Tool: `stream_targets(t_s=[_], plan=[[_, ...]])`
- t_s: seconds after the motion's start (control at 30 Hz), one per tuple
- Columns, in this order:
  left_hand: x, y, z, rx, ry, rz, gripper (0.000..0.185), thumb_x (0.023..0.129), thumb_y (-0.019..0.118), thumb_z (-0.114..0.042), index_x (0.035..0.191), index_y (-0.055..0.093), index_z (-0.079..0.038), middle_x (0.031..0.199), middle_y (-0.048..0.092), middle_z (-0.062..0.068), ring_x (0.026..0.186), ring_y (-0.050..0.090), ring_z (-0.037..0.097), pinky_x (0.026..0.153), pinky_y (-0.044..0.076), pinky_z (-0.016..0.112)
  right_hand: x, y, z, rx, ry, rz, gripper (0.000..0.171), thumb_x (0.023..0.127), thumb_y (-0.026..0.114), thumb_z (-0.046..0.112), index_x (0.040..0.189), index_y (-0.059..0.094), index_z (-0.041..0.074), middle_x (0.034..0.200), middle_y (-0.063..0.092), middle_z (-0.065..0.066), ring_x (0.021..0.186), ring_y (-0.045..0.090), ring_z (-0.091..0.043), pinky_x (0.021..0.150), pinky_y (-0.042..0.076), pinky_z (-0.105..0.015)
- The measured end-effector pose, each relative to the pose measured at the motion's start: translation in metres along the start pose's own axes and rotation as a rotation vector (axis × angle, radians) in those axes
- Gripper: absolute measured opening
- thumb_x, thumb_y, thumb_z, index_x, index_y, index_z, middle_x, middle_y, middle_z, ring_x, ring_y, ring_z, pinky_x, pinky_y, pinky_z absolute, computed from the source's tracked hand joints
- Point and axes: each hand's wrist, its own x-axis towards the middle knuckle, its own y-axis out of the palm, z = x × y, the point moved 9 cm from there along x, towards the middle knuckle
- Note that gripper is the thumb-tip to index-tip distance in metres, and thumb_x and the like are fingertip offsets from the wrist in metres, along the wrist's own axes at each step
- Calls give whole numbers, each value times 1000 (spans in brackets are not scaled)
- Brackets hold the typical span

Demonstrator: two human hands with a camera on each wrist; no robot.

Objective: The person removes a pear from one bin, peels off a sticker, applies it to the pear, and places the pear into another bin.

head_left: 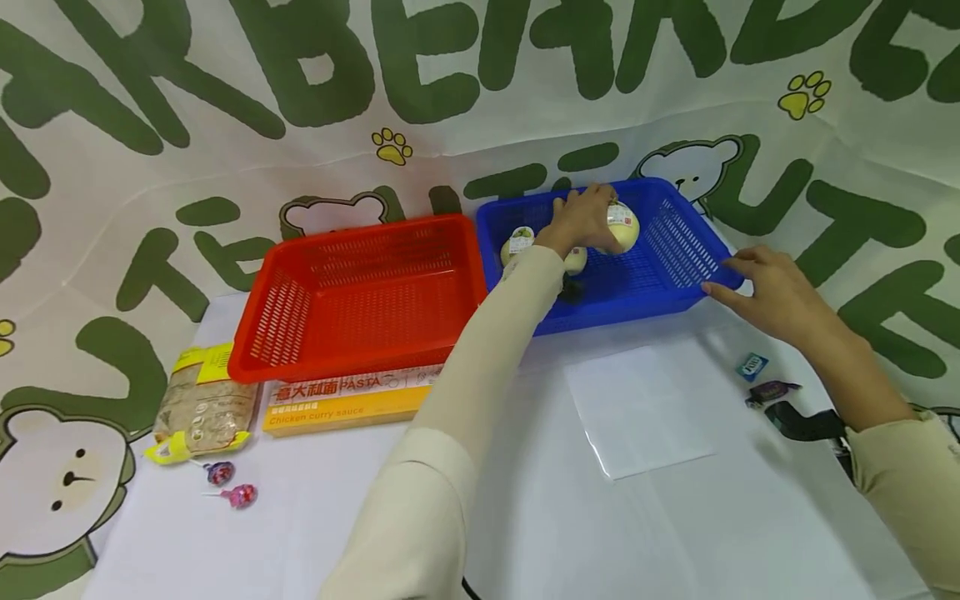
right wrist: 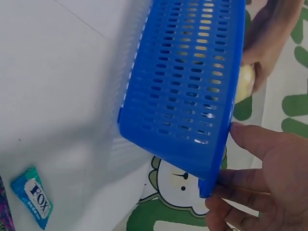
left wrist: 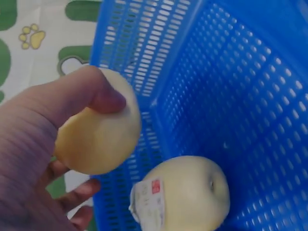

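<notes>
The pale yellow apple (head_left: 622, 227) is held inside the blue basket (head_left: 675, 250), above its floor and toward the far wall, and the left hand (head_left: 581, 218) grips it with thumb and fingers curled round the fruit; the left wrist view shows the thumb (left wrist: 103, 98) pressing on its upper side while the other fingers cup it from below. A second apple (left wrist: 180, 195) with a white label lies on the basket floor just beside the held one, and further labelled apples (head_left: 519, 242) rest near the left wall. The right hand (head_left: 772, 287) touches the near right corner of the basket with fingers extended against the rim; the right wrist view shows the fingertips (right wrist: 240, 132) at the corner edge, pressing rather than wrapping, which in judgement steadies the light basket while the other hand works inside it. The held apple therefore lies in the left hand and well apart from the right hand, with the basket wall between them. A red basket (head_left: 360, 292) stands touching the blue one on its left, with a pasta box (head_left: 345, 404) and a bagged pack (head_left: 198, 400) before it, two lollipops (head_left: 232, 487) nearer, and small wrapped sweets (head_left: 752, 367) on the white table (head_left: 300, 533) near the right forearm
</notes>
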Motion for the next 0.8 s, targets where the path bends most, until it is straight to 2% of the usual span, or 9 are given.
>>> stream_targets(t_s=[0.1, 0.2, 0.3, 0.5, 0.57, 0.67, 0.73, 0.8], plan=[[0, 7, 5, 56, -35, 10, 86, 79, 77, -56, 149, 38, -27, 146, 42, -7, 123, 38, 20, 93, 27, 36, -2, 0, 2, -2, 19, -7, 70, 100, 58, 43, 138, 47, -16, 140, 35, -36, 128, 27, -57, 100, 29, -76], [0, 17, 16, 51, -69, 24, 85, 78, 80, -54, 148, 41, -27, 142, 46, -7, 121, 37, 20, 94, 25, 38, -2, 4, 6, 5, 27, -3, 71, 100, 59, 43, 138, 47, -15, 142, 34, -36, 130, 27, -56, 100, 29, -76], [2, 25, 23, 55, -73, 27, 84, 77, 83, -50, 147, 43, -27, 140, 48, -6, 120, 37, 19, 96, 25, 40, -2, 6, 12, 9, 11, -7, 68, 100, 60, 41, 137, 48, -15, 141, 35, -36, 129, 27, -57, 100, 29, -76], [5, 32, 20, 154, -67, 32, 88, 74, 87, -47, 148, 45, -29, 143, 49, -7, 123, 39, 19, 100, 24, 43, -4, 4, 17, 20, -17, -42, 65, 100, 61, 38, 134, 50, -15, 139, 37, -36, 129, 27, -57, 102, 26, -75], [1, 37, 28, 193, -79, 50, 92, 73, 86, -51, 150, 42, -28, 147, 47, -5, 126, 39, 20, 102, 24, 45, -1, 9, 21, 34, -25, -39, 65, 99, 62, 38, 134, 51, -15, 139, 37, -35, 129, 27, -56, 102, 27, -75], [-8, 47, 42, 218, -92, 104, 106, 74, 82, -59, 159, 27, -27, 157, 36, -3, 137, 32, 24, 109, 21, 48, 2, 20, 25, 59, -29, -28, 64, 98, 63, 38, 134, 52, -14, 140, 38, -34, 130, 27, -55, 102, 27, -75], [-13, 47, 48, 190, -81, 144, 112, 75, 79, -63, 161, 18, -26, 162, 28, 0, 142, 25, 28, 113, 18, 52, 5, 23, 25, 59, -35, -24, 65, 98, 63, 39, 134, 52, -14, 140, 38, -34, 130, 27, -55, 101, 27, -75], [-17, 40, 44, 143, -38, 161, 110, 80, 74, -64, 162, 13, -25, 164, 23, 2, 146, 21, 31, 116, 14, 55, 4, 18, 21, 44, -34, -35, 64, 99, 63, 37, 133, 52, -15, 139, 37, -35, 128, 28, -55, 100, 26, -74]])
